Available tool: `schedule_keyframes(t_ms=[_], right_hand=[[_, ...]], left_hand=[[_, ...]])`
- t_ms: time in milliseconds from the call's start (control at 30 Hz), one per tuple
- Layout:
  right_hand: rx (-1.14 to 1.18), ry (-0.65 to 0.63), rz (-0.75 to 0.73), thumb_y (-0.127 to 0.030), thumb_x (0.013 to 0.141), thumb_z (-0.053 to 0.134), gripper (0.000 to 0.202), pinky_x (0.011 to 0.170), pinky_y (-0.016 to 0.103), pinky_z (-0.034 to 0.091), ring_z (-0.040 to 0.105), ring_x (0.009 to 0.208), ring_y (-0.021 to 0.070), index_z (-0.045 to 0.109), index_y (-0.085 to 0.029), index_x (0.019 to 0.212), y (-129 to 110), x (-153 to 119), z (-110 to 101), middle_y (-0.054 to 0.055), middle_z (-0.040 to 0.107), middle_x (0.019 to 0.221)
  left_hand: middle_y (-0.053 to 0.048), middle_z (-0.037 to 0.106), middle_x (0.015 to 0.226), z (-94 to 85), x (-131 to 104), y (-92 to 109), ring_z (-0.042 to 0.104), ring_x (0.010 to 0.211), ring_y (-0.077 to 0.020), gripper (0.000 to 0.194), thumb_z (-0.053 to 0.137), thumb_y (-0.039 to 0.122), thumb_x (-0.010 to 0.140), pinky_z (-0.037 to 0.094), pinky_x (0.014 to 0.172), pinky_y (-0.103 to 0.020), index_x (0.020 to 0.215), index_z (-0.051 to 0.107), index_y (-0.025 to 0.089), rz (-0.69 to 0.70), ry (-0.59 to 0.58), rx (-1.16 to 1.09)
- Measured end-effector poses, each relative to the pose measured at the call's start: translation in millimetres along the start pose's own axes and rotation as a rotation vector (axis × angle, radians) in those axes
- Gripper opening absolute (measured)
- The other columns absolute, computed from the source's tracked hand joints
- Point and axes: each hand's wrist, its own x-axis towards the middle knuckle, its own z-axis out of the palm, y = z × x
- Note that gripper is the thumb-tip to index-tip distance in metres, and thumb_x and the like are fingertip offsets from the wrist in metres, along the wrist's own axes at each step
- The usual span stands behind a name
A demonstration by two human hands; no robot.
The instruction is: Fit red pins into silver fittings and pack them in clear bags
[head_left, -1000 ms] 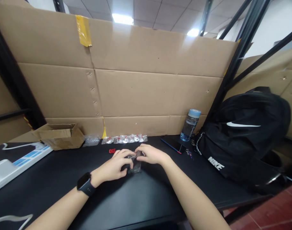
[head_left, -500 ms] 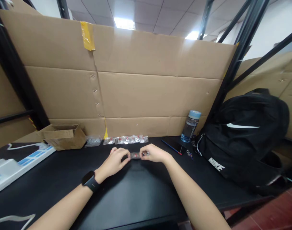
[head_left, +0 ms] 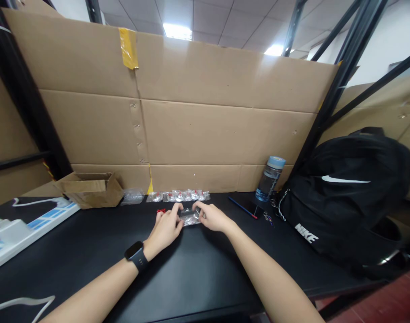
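A small clear plastic packet [head_left: 190, 220] lies between my two hands just above or on the black table; its contents cannot be made out. My left hand [head_left: 167, 224], with a dark watch on the wrist, pinches its left end with thumb and finger. At the right end, my right hand [head_left: 214, 217] closes its fingertips on the same packet. A small red item [head_left: 160, 210] shows beside the left fingers, partly hidden by them. Behind the hands runs a row of clear packets [head_left: 179, 196] with shiny round things and red bits inside.
Along the cardboard wall [head_left: 191, 134] stand an open cardboard box [head_left: 93, 193], crumpled clear bags [head_left: 132, 196] and a water bottle [head_left: 270, 179]. To the right lie a pen [head_left: 241, 207], a phone [head_left: 257, 210], keys [head_left: 268, 218] and a black backpack [head_left: 346, 202]. A power strip [head_left: 39, 224] sits left.
The packet between my hands shows a broader clear face, and its earlier red mark is no longer visible. My left fingers have shifted up, and more of the red item beside them shows.
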Motion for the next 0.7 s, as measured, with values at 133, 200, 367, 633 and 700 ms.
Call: schedule_keyframes(t_ms=[133, 200, 367, 633, 700], right_hand=[[-0.201, -0.008, 0.08, -0.014, 0.082, 0.055, 0.033, 0.065, 0.027, 0.039, 0.068, 0.082, 0.0203, 0.075, -0.034, 0.098, -9.2, -2.0, 1.6, -0.001, 0.074, 0.085], [-0.227, -0.018, 0.095, -0.014, 0.082, 0.055, 0.037, 0.066, 0.028, 0.04, 0.067, 0.084, 0.0208, 0.076, -0.037, 0.103, -12.0, -2.3, 2.0, 0.0, 0.073, 0.087], [-0.28, 0.018, -0.014, -0.022, 0.076, 0.069, 0.032, 0.086, 0.034, 0.043, 0.056, 0.113, 0.0267, 0.077, -0.031, 0.105, -15.7, -3.5, 0.7, 0.005, 0.066, 0.121], [-0.25, -0.012, -0.022, -0.021, 0.082, 0.067, 0.031, 0.092, 0.037, 0.035, 0.061, 0.104, 0.0242, 0.07, -0.026, 0.112, -15.8, -1.6, 6.6, 0.004, 0.075, 0.103], [-0.213, -0.001, -0.026, -0.021, 0.086, 0.064, 0.03, 0.093, 0.038, 0.033, 0.062, 0.105, 0.0241, 0.068, -0.027, 0.115, -14.0, -1.4, 6.3, 0.003, 0.076, 0.102]], left_hand=[[0.003, 0.07, 0.077, 0.5, 0.0, 0.1, 0.064, 0.089, -0.0228, 0.025, 0.052, 0.024, 0.093, 0.031, 0.085, -0.036, 0.117, 0.055, 0.029, 0.043, -0.044, 0.041], [0.0, 0.071, 0.083, 0.3, 0.5, -0.5, 0.062, 0.094, -0.0233, 0.02, 0.05, 0.026, 0.096, 0.031, 0.086, -0.037, 0.11, 0.064, 0.031, 0.059, -0.069, 0.067], [-0.004, 0.07, 0.097, -2.0, 0.9, -0.6, 0.057, 0.104, -0.0262, 0.026, 0.047, 0.035, 0.099, 0.031, 0.089, -0.042, 0.094, 0.072, 0.029, 0.084, -0.04, 0.108], [-0.005, 0.069, 0.116, -0.1, 0.6, -9.1, 0.042, 0.138, -0.0325, 0.013, 0.062, 0.027, 0.087, 0.028, 0.099, -0.047, 0.1, 0.062, 0.026, 0.18, -0.05, 0.085], [-0.005, 0.07, 0.117, 1.5, 1.1, -11.4, 0.042, 0.139, -0.0314, 0.016, 0.061, 0.022, 0.086, 0.027, 0.1, -0.047, 0.102, 0.061, 0.026, 0.179, -0.044, 0.08]])
